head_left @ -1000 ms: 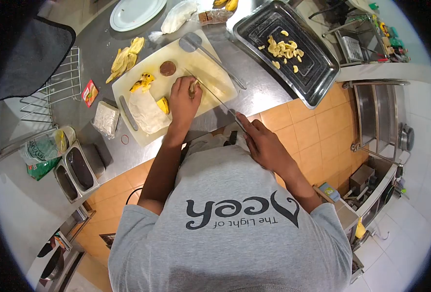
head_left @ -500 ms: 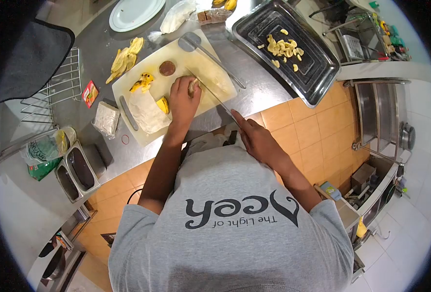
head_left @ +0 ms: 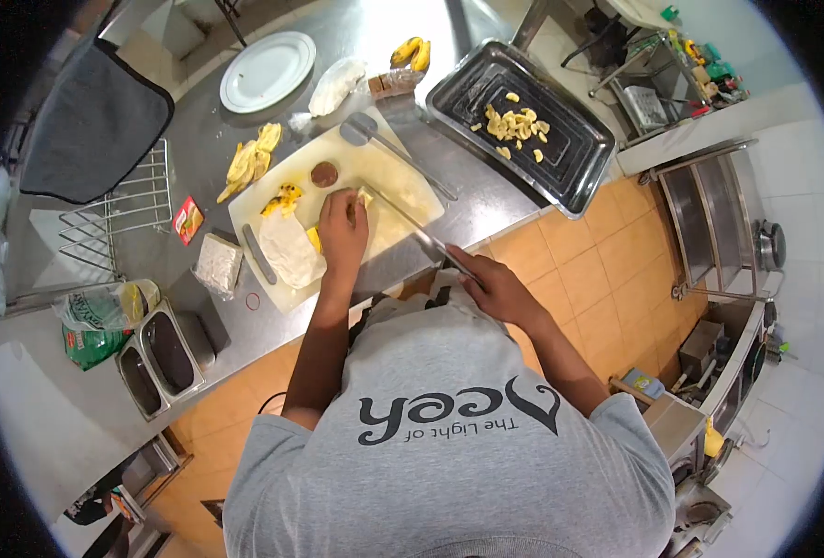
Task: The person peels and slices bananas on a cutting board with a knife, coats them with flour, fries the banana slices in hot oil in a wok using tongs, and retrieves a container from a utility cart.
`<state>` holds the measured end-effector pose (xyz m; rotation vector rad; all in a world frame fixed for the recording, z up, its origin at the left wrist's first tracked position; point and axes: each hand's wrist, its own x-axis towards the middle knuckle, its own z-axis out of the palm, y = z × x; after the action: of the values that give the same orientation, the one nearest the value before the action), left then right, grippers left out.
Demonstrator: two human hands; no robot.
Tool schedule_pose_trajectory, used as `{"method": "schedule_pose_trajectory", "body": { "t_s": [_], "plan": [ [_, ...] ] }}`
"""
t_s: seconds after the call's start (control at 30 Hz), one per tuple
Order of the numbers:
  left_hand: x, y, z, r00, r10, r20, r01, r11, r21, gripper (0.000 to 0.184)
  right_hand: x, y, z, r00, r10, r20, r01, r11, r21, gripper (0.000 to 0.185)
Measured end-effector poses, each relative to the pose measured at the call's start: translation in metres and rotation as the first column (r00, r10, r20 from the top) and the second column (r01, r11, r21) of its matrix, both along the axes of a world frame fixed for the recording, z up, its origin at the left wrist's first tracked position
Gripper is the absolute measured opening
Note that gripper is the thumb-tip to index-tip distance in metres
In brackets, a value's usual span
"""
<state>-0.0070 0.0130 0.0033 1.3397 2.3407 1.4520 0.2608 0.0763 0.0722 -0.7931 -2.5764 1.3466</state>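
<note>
My left hand (head_left: 342, 232) is closed over a pale piece of peeled banana (head_left: 365, 198) on the white cutting board (head_left: 395, 163); the fingers hide most of it. My right hand (head_left: 497, 288) grips the handle of a long knife (head_left: 402, 214), its blurred blade slanting across the board beside the banana. Left of my left hand lies a pale, thin folded sheet (head_left: 288, 251), with a bit of yellow banana (head_left: 314, 239) showing between. A brown round disc (head_left: 324, 174) and a browned banana peel (head_left: 283, 199) lie farther up the board. A metal spatula (head_left: 402, 153) rests along its right side.
A black tray (head_left: 575, 149) with banana slices (head_left: 516, 124) stands to the right. Around the board are banana peels (head_left: 252, 160), a white plate (head_left: 267, 72), bananas (head_left: 412, 53), a red packet (head_left: 187, 220) and a wrapped block (head_left: 217, 264). Metal containers (head_left: 170, 352) sit at left.
The whole view has shifted, so the table appears lower. Against the board, the knife has drawn back slightly toward me. My left hand stays on the banana piece.
</note>
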Motion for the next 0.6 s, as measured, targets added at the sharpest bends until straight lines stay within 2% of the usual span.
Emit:
{"method": "schedule_pose_trajectory", "body": {
  "t_s": [0.03, 0.13, 0.17, 0.27, 0.3, 0.4, 0.43, 0.53, 0.6],
  "plan": [
    [0.000, -0.002, 0.001, 1.000, -0.017, -0.020, 0.017, 1.000, 0.006, 0.020, 0.000, -0.004, 0.005, 1.000, -0.018, -0.016, 0.020, 0.995, 0.096, 0.052],
    [0.006, -0.006, 0.006, 0.999, -0.031, -0.033, 0.032, 0.999, 0.027, 0.020, -0.005, -0.015, 0.011, 0.995, -0.084, 0.052, 0.069, 0.970, 0.232, 0.052],
    [0.008, -0.007, 0.008, 0.998, -0.036, -0.055, 0.039, 0.998, 0.052, 0.022, -0.008, -0.017, 0.008, 0.994, -0.110, 0.002, 0.105, 0.950, 0.295, 0.052],
    [0.017, -0.016, 0.022, 0.986, -0.008, -0.164, 0.026, 0.994, 0.107, 0.026, -0.025, -0.014, -0.002, 0.987, -0.156, 0.039, 0.128, 0.911, 0.393, 0.051],
    [0.020, -0.021, 0.027, 0.996, -0.018, -0.091, 0.028, 0.994, 0.108, 0.028, -0.031, -0.010, -0.007, 0.986, -0.165, 0.033, 0.133, 0.888, 0.440, 0.049],
    [0.027, -0.037, 0.033, 0.995, -0.095, -0.017, 0.096, 0.985, 0.141, 0.027, -0.048, 0.002, -0.024, 0.980, -0.191, 0.061, 0.125, 0.819, 0.560, 0.048],
    [0.030, -0.043, 0.033, 0.993, -0.105, -0.052, 0.111, 0.985, 0.130, 0.026, -0.052, 0.006, -0.027, 0.975, -0.207, 0.080, 0.125, 0.812, 0.570, 0.048],
    [0.048, -0.059, 0.030, 0.984, -0.179, -0.004, 0.176, 0.965, 0.192, 0.025, -0.056, 0.013, -0.038, 0.983, -0.183, 0.030, 0.118, 0.744, 0.658, 0.047],
    [0.058, -0.066, 0.027, 0.973, -0.233, -0.007, 0.231, 0.959, 0.163, 0.023, -0.062, 0.019, -0.050, 0.983, -0.179, 0.036, 0.104, 0.713, 0.693, 0.046]
  ]
}}
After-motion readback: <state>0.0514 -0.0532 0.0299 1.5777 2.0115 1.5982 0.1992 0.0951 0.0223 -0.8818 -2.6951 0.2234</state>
